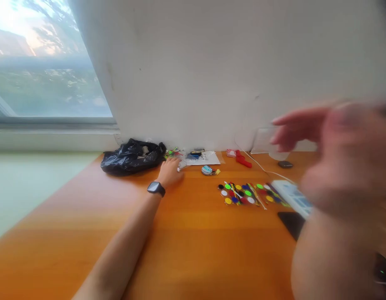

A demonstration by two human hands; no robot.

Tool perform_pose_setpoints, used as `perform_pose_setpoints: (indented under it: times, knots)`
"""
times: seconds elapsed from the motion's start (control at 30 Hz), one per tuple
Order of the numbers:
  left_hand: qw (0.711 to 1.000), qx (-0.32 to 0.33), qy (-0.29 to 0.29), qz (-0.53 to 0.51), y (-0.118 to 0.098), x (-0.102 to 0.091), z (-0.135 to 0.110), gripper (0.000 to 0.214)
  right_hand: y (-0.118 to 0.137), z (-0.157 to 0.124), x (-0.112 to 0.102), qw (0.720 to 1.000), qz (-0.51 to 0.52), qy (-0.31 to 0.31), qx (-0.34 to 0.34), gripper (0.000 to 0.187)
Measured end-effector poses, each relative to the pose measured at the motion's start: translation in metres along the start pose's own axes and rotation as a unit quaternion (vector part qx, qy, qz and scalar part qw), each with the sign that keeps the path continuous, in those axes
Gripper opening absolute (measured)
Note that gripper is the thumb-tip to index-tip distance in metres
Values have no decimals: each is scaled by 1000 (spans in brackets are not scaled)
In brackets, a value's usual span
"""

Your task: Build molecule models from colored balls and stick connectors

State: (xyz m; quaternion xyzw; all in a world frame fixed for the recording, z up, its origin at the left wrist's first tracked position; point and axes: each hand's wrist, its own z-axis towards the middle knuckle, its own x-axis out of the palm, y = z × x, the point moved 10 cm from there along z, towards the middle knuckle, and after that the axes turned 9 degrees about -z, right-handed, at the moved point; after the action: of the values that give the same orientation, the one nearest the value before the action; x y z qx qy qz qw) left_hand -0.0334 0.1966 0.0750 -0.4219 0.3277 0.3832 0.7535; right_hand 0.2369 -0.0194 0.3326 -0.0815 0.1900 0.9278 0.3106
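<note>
My left hand (170,171) is stretched far across the orange table (193,241), resting on or at a small clear packet near the wall; its fingers are bent down and mostly hidden. A black watch (156,188) sits on that wrist. My right hand (333,146) is raised close to the camera at the right and is smeared by motion, with fingers pointing left. Below it lie several coloured round discs and thin sticks (247,193) on the table.
A crumpled black plastic bag (132,156) lies at the back left by the wall. A white paper (205,157), a red tool (242,159), a white cable, a white power strip (292,196) and a dark phone (291,223) are also on the table. A window is at left.
</note>
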Motion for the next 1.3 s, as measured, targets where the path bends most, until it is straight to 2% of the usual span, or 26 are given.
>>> perform_pose_setpoints:
  times: [0.03, 0.07, 0.17, 0.23, 0.27, 0.33, 0.4, 0.43, 0.5, 0.57, 0.63, 0.7, 0.77, 0.83, 0.9, 1.0, 1.07, 1.13, 1.2, 1.3]
  knots:
    - [1000, -2, -5, 0, 4, 4, -2, 32, -1, 0, 3, 1000, -12, -19, 0, 38]
    - [1000, -7, -13, -1, 7, 6, -4, 22, -5, 0, 16, 1000, -21, 16, 5, 39]
    - [999, -22, -44, -12, 11, -3, -2, 25, -22, -1, 41, 995, -51, 85, 28, 39]
    - [995, -30, -83, -41, 10, -22, 3, 29, -35, -2, 55, 987, -82, 130, 42, 35]
    - [988, -36, -122, -92, 10, -36, 5, 28, -43, -4, 63, 982, -92, 156, 52, 33]
    - [961, -30, -150, -230, 5, -59, 10, 25, -58, -9, 81, 972, -90, 205, 75, 29]
    - [919, -31, -122, -374, -6, -72, 14, 30, -72, -15, 98, 969, -66, 222, 88, 26]
    - [898, -29, -88, -430, -16, -76, 14, 35, -79, -18, 106, 969, -55, 223, 92, 26]
    - [872, -20, -25, -489, -39, -83, 11, 42, -96, -27, 121, 969, -35, 219, 111, 35]
    - [854, -7, 31, -520, -61, -89, 5, 42, -115, -41, 141, 957, 7, 246, 154, 50]
    - [840, -16, 74, -538, -72, -88, -1, 43, -127, -64, 170, 915, 102, 331, 207, 60]
    - [830, -31, 104, -547, -74, -83, -5, 50, -132, -83, 190, 860, 196, 399, 250, 53]
    - [823, -42, 127, -552, -70, -76, -7, 62, -140, -89, 194, 844, 227, 399, 279, 44]
    - [822, -54, 144, -548, -62, -67, -8, 66, -150, -87, 191, 849, 226, 374, 298, 42]
    - [832, -70, 139, -533, -52, -60, -7, 57, -156, -87, 190, 849, 229, 361, 311, 44]
    - [847, -84, 99, -516, -46, -52, -4, 31, -159, -94, 194, 840, 231, 361, 333, 46]
    - [858, -81, 69, -503, -47, -45, -2, 23, -159, -103, 200, 830, 230, 370, 347, 46]
    - [875, -77, 23, -477, -47, -41, 1, 34, -158, -112, 208, 820, 232, 382, 357, 45]
    - [906, -68, 2, -418, -46, -34, 2, 44, -159, -119, 215, 815, 228, 392, 362, 44]
    - [932, -69, 2, -355, -38, -23, 3, 51, -169, -128, 219, 814, 207, 399, 368, 46]
